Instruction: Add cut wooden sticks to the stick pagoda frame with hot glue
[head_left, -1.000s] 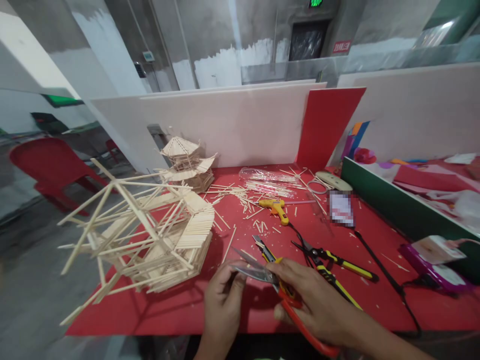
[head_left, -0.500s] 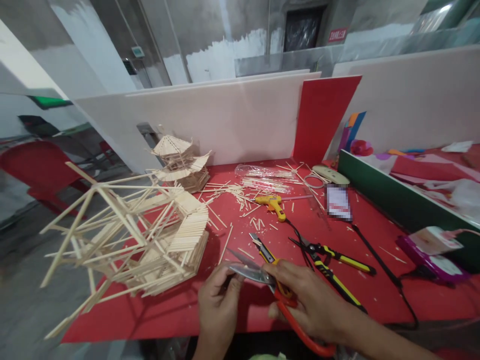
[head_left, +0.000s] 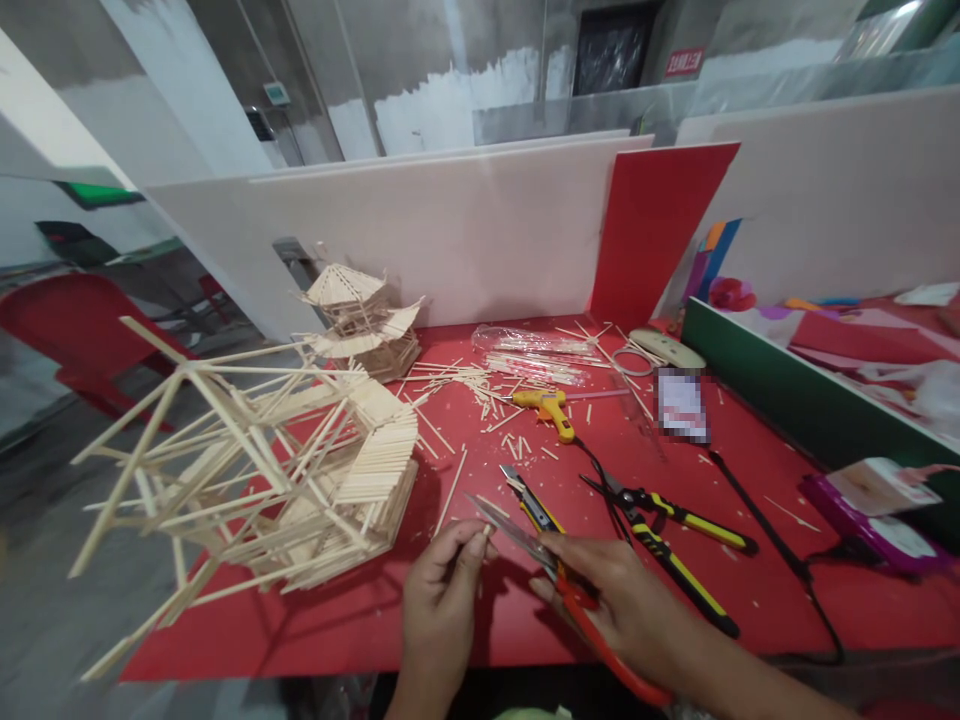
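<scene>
My right hand (head_left: 607, 590) is wrapped round the red handles of a pair of scissors (head_left: 517, 532), whose blades look nearly together and point up and left. Just left of the blades, my left hand (head_left: 442, 580) is closed, thumb against forefinger, on a small wooden stick (head_left: 488, 530); only its pale tip shows. Beyond the scissors lies a yellow and black utility knife (head_left: 531, 498). To the left stands a large open frame of wooden sticks (head_left: 285, 480), partly covered with slats.
A smaller stick pagoda (head_left: 356, 315) stands behind the frame. On the red tabletop (head_left: 525, 630) lie loose sticks (head_left: 472, 380), a yellow glue gun (head_left: 547, 408), yellow-black pliers (head_left: 652, 520) and a cord. A purple power strip (head_left: 870, 530) is at right, by a green board (head_left: 780, 410).
The scissor blades, spread at my left fingertips before, have come together and moved slightly right of them. The pale stick tip now shows between my left finger and thumb.
</scene>
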